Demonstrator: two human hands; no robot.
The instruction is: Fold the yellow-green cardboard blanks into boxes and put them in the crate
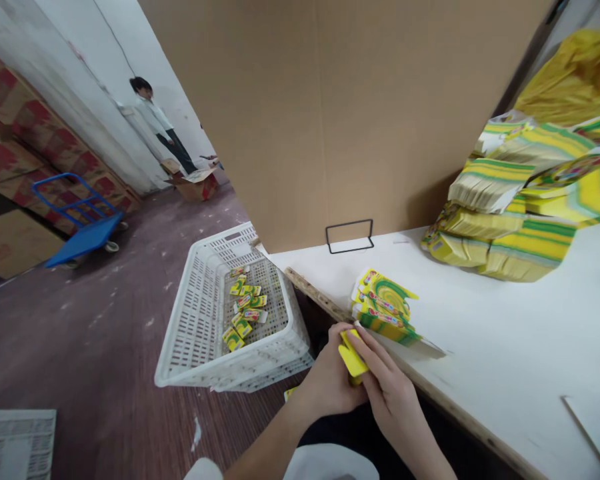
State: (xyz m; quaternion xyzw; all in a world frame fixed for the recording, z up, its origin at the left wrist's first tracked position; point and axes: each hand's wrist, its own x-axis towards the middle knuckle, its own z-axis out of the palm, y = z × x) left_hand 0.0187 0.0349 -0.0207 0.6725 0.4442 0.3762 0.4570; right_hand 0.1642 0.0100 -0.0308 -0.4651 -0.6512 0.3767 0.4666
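Between my two hands is a small yellow carton (353, 360), held just off the table's front edge with a flap sticking out. My left hand (330, 380) wraps round it from the left. My right hand (389, 381) grips its right side, with fingers closed along the flap. Parts of the carton are hidden by my fingers. Just beyond my hands, a small stack of flat yellow and green cartons (383, 303) lies on the white table (480, 327). Left of my hands, a white plastic basket (180, 333) holds several folded small cartons (243, 323).
Tall bundles of flat cartons (510, 213) rise at the table's right. A large cardboard sheet (345, 120) stands behind a black wire bracket (350, 237). Across the floor are a blue trolley (85, 237), stacked boxes (40, 147) and a standing person (160, 127).
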